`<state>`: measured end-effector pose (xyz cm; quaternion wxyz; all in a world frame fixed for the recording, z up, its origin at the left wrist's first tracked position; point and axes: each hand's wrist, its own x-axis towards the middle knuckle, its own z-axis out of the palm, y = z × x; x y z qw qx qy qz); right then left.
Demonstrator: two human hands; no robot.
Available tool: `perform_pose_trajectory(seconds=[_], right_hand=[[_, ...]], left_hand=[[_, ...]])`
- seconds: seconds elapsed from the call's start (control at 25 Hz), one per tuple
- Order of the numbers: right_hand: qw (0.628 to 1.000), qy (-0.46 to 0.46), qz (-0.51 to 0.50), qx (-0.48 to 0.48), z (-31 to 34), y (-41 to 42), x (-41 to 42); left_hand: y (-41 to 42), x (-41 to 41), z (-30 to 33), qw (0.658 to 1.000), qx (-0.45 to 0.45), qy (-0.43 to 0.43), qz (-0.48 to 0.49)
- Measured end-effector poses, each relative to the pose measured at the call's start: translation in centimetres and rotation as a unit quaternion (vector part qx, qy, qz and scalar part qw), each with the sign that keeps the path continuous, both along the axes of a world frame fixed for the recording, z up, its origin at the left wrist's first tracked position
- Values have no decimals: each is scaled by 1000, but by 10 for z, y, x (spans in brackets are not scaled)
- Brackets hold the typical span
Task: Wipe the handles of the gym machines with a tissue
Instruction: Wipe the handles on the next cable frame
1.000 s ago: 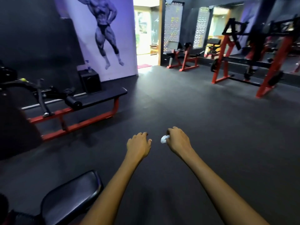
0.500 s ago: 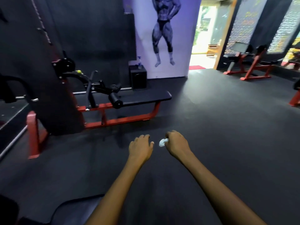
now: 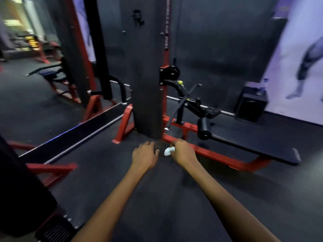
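Observation:
My right hand (image 3: 183, 152) grips a crumpled white tissue (image 3: 168, 151), which sticks out on its left side. My left hand (image 3: 145, 154) hangs beside it with loosely curled fingers and holds nothing. Both hands are stretched out over the dark floor, well short of the red-framed cable row machine (image 3: 181, 109) ahead. The machine's black handle bar (image 3: 185, 100) leans near its pulley, above and to the right of my hands. A long black bench pad (image 3: 253, 142) runs off to the right.
A tall dark weight-stack column (image 3: 146, 67) stands straight ahead. A mirror (image 3: 43, 67) fills the left wall, with red frame feet (image 3: 124, 124) at its base. A black speaker box (image 3: 251, 103) sits at the back right by a poster wall. Dark equipment (image 3: 22, 198) lies at the lower left.
The view has swung left, bringing the row machine and its column to the centre and closer. Both hands keep the same pose, and the tissue stays in my right hand.

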<state>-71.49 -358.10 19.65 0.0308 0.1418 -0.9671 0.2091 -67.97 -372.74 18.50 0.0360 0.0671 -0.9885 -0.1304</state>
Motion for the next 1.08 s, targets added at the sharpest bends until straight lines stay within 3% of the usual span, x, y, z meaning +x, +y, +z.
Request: perform_pose_trajectory(seconds=[0.2, 0.44, 0.64, 0.76, 0.88, 1.08], right_hand=[[992, 37, 122, -1, -20, -70, -112], [976, 56, 209, -28, -11, -150, -250], [961, 6, 218, -170, 9, -211, -360], [948, 29, 216, -234, 3, -235, -409], [945, 58, 167, -276, 13, -264, -462], [899, 87, 271, -334, 65, -362, -523]], left_hand=[[-65, -80, -13, 994, 9, -11, 112], [-152, -195, -10, 978, 8, 39, 206], [-229, -281, 15, 958, -12, 121, 261], [-277, -317, 28, 934, -23, 190, 302], [-323, -359, 46, 911, -19, 292, 292], [-371, -458, 102, 878, -13, 445, 177]])
